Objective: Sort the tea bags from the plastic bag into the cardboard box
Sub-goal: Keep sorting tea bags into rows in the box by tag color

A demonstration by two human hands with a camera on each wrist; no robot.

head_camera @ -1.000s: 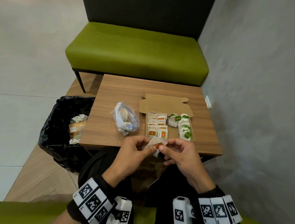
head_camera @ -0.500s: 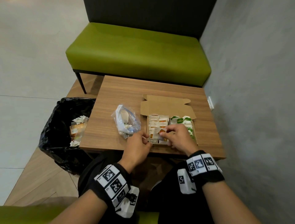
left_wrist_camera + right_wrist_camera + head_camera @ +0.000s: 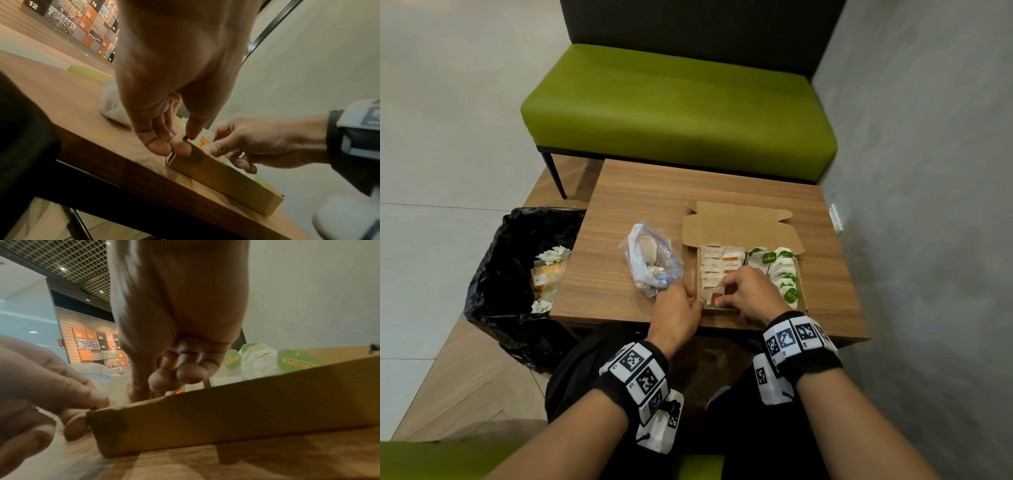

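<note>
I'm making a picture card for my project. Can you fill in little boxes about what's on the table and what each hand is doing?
table: wooden table, green bench behind
box: cardboard box, lid open; orange tea bags on its left side, green-tagged tea bags on its right
plastic bag: plastic bag left of the box, a few items inside
left hand: left hand grips the box's near left corner
right hand: right hand pinches an orange tea bag over the near left part
bin: black bin bag beside the table
</note>
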